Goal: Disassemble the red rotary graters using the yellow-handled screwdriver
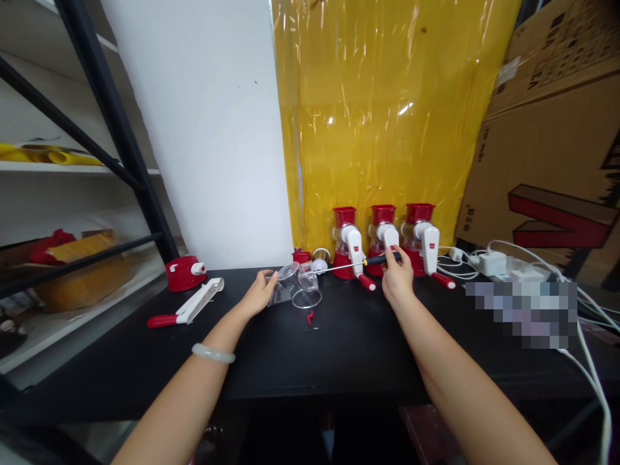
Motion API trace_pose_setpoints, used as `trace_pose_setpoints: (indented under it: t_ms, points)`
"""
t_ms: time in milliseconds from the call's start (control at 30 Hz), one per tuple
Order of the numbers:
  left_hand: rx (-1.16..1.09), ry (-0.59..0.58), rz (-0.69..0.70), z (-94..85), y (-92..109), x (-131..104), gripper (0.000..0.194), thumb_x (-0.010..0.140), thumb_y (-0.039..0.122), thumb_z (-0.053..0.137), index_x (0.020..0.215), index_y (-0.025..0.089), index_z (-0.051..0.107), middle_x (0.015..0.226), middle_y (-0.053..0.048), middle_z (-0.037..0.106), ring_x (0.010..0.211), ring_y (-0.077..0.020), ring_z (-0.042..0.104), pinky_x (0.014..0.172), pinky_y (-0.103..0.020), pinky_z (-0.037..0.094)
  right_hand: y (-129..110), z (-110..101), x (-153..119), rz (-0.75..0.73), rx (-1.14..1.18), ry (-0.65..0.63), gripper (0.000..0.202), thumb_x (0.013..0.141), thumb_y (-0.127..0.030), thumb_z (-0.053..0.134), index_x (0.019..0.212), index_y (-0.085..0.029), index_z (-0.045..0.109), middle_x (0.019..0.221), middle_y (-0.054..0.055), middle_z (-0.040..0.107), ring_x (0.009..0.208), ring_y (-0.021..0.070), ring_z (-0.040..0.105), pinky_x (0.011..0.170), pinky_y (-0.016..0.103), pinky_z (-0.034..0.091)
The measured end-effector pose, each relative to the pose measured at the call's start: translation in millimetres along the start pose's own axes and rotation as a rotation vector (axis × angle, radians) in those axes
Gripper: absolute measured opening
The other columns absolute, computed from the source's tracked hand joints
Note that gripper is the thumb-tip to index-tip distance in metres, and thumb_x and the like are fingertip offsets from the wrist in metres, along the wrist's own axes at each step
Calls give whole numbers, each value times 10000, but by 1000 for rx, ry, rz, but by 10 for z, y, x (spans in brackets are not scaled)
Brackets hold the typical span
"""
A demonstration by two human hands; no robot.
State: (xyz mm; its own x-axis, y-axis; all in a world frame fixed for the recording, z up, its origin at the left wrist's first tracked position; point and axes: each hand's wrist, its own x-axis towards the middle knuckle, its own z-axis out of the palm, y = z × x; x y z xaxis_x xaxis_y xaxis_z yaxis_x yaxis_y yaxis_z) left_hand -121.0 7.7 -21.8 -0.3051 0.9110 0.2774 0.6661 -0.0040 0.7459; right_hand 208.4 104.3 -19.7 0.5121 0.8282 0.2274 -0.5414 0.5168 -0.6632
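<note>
My right hand [398, 276] is closed around the black-and-yellow handle of a screwdriver [345, 265]. Its long shaft points left, and the tip reaches a clear plastic grater housing [306, 298], though I cannot tell whether it touches a screw. My left hand [262, 292] grips the left side of that housing, which lies tilted on the black table [339, 361]. A small red part [310, 317] lies in front of it, with tiny metal pieces close by. Behind the housing are a grater drum [321, 254] and a red piece [301, 256].
Three red-and-white rotary graters [345, 239] stand along the back. At left are a red base [185, 273] and a white crank handle [201, 301] with a red grip. White cables and chargers [493, 263] lie at right, beside a large cardboard box [547, 142]. Shelving [72, 169] borders the left.
</note>
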Motion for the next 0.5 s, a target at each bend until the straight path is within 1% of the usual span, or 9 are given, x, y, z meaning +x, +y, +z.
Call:
trace_pose_setpoints:
  t_ms: [133,267,400,500]
  points:
    - [36,-7,21,-13,16,-15,593,899,579,383,1223,90,469,1140,-182,608,1045,-285,602,899,-403,455,-17,4,21,83,68,35,355,634,-240,760,927,-202,563,877,-21,605,793,111,610,716,259,523]
    - [65,-12,25,-21,24,-19,597,905,580,357,1220,86,471,1117,-180,619,1021,-283,613,888,-403,460,-48,10,25,169,182,47,285,625,-98,714,805,-192,513,757,-38,616,782,117,643,757,278,543]
    - [68,-16,19,-16,32,-12,585,913,555,353,1227,74,464,1122,-187,613,1017,-281,612,875,-397,462,-94,36,10,203,259,12,158,675,-45,599,736,-166,519,732,14,650,811,144,678,859,309,549]
    - [54,-18,16,-14,39,-14,570,914,545,361,1227,79,464,1139,-189,608,1037,-282,604,880,-396,459,-153,74,-18,234,287,19,124,738,-27,506,755,-143,544,737,40,660,796,133,684,889,287,541]
